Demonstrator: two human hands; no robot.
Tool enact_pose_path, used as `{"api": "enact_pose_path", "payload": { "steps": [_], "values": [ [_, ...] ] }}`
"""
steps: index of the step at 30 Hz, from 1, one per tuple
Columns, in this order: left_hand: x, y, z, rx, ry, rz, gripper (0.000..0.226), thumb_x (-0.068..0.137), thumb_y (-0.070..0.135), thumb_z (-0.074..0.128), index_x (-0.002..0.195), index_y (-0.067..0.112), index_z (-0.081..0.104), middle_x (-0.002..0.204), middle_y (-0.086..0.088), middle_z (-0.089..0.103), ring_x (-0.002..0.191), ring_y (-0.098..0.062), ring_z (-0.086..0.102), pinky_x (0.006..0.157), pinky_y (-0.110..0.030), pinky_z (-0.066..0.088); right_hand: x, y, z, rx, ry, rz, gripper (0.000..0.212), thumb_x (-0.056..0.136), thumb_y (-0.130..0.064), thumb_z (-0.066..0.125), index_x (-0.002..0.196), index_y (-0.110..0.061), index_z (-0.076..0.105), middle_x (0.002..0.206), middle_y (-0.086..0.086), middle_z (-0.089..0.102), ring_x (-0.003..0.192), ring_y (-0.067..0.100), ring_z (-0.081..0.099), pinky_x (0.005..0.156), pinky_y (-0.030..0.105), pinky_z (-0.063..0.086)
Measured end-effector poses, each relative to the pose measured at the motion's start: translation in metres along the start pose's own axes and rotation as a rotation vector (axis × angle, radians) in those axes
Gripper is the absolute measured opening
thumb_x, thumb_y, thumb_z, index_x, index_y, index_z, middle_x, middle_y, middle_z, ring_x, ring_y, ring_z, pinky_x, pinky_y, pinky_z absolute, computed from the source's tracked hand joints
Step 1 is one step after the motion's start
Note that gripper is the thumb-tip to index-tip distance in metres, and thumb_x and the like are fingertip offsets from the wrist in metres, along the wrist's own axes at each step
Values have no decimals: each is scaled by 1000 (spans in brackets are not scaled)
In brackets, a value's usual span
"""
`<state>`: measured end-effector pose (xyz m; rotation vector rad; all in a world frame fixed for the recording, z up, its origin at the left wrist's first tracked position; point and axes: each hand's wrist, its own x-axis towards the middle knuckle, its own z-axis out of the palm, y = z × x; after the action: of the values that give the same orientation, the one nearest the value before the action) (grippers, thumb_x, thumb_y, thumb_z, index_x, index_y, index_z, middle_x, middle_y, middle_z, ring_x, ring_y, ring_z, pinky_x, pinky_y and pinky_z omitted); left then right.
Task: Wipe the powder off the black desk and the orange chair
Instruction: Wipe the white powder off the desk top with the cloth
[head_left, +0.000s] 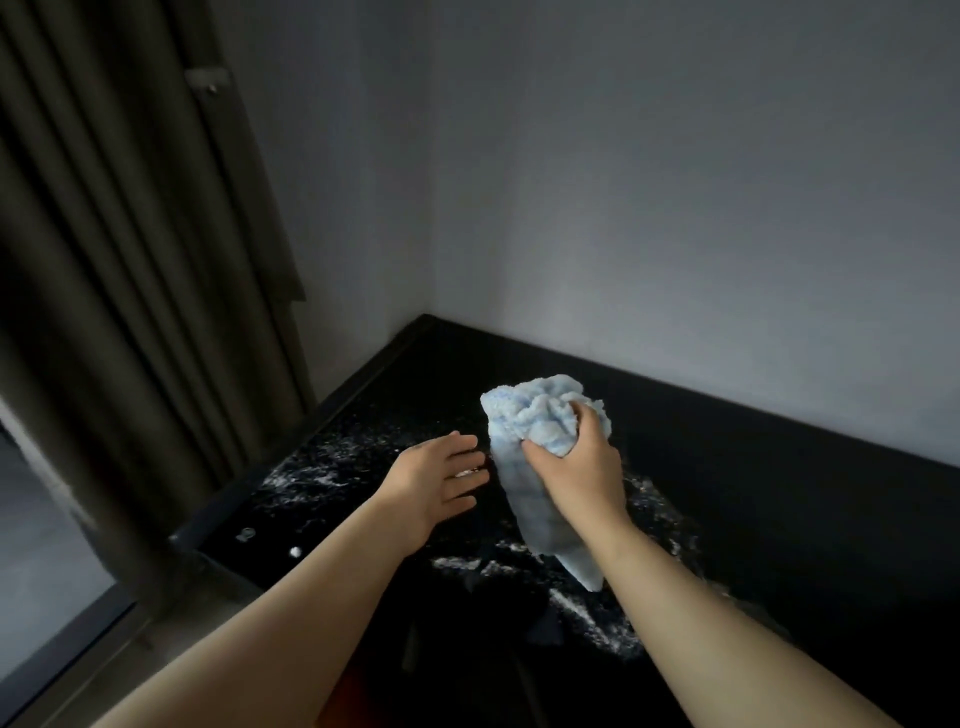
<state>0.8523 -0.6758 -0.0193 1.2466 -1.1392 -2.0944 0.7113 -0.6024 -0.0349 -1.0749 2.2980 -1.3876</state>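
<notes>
Right hand (576, 462) grips bunched blue cloth (540, 457) above black desk (779, 493), left hand (436, 480) beside it with fingers spread flat, white powder (332, 467) streaked across desk under both.

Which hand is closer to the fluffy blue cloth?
The right hand: it grips the bunched top of the blue cloth. The left hand is open just beside the cloth's left edge, not touching it, over the powdery black desk.

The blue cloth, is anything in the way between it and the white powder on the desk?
Nothing visible. The right hand grips the cloth just above the black desk, powder scattered around. The left hand hovers open beside it.
</notes>
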Motion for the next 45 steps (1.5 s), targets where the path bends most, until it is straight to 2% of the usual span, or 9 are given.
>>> {"api": "enact_pose_path", "payload": {
  "steps": [7, 13, 18, 22, 28, 33, 37, 41, 45],
  "values": [
    [-2, 30, -113, -89, -23, 17, 30, 99, 30, 42, 114, 14, 62, 114, -3, 67, 96, -21, 64, 84, -36, 50, -29, -62, 109, 98, -144, 11, 42, 77, -44, 69, 112, -40, 46, 92, -18, 60, 78, -3, 58, 61, 9, 40],
    [11, 42, -162, -54, 11, 29, 41, 100, 37, 35, 94, 12, 67, 99, -3, 70, 92, -17, 66, 80, -35, 50, -27, -74, 138, -115, 42, 42, 30, 81, -48, 60, 105, -31, 52, 96, -4, 64, 91, 24, 63, 75, 39, 55],
    [24, 51, -172, -40, -39, 14, 43, 99, 40, 36, 103, 10, 66, 104, -6, 69, 95, -23, 64, 89, -40, 47, -19, -90, 163, -98, -98, -85, 37, 78, -44, 65, 109, -29, 51, 100, 0, 65, 89, 25, 63, 73, 39, 55],
    [36, 66, -178, -25, 56, 63, 41, 99, 38, 40, 84, 13, 68, 105, -2, 67, 97, -21, 63, 87, -39, 49, 2, -98, 167, -85, 47, -32, 29, 81, -43, 62, 104, -29, 52, 100, -3, 63, 92, 25, 62, 74, 40, 55],
    [54, 81, -189, 12, -181, 202, 41, 90, 48, 50, 125, 28, 56, 115, 2, 68, 102, -15, 65, 79, -30, 53, 12, -131, 205, 399, -340, 105, 43, 95, -44, 45, 130, -19, 48, 122, 0, 62, 106, 11, 60, 90, 22, 47],
    [80, 104, -222, 11, -190, 298, 49, 76, 37, 70, 122, 33, 53, 109, -4, 70, 96, -21, 69, 70, -30, 57, 32, -143, 237, 449, -547, 199, 42, 97, -53, 27, 103, -33, 63, 99, -15, 68, 89, -7, 63, 69, 5, 46],
    [116, 118, -259, 147, 165, 363, 29, 78, 13, 73, 99, 28, 58, 104, -5, 66, 83, -14, 66, 65, -25, 53, 54, -135, 261, 234, -354, 204, 45, 97, -54, 31, 123, -30, 57, 125, -3, 59, 119, 16, 52, 103, 34, 40],
    [153, 126, -296, 638, 403, 430, 32, 77, 27, 67, 105, 35, 54, 90, 8, 62, 84, -17, 58, 74, -29, 44, 59, -113, 274, 136, -122, 382, 37, 94, -54, 38, 112, -26, 55, 106, -4, 61, 99, 17, 58, 83, 33, 44],
    [173, 107, -298, 956, 285, 469, 46, 79, 29, 59, 122, 36, 47, 105, 5, 63, 103, -24, 56, 78, -27, 39, 42, -86, 267, 99, 29, 460, 35, 95, -51, 40, 115, -26, 55, 97, -13, 61, 81, 2, 54, 63, 22, 37]
  ]
}}
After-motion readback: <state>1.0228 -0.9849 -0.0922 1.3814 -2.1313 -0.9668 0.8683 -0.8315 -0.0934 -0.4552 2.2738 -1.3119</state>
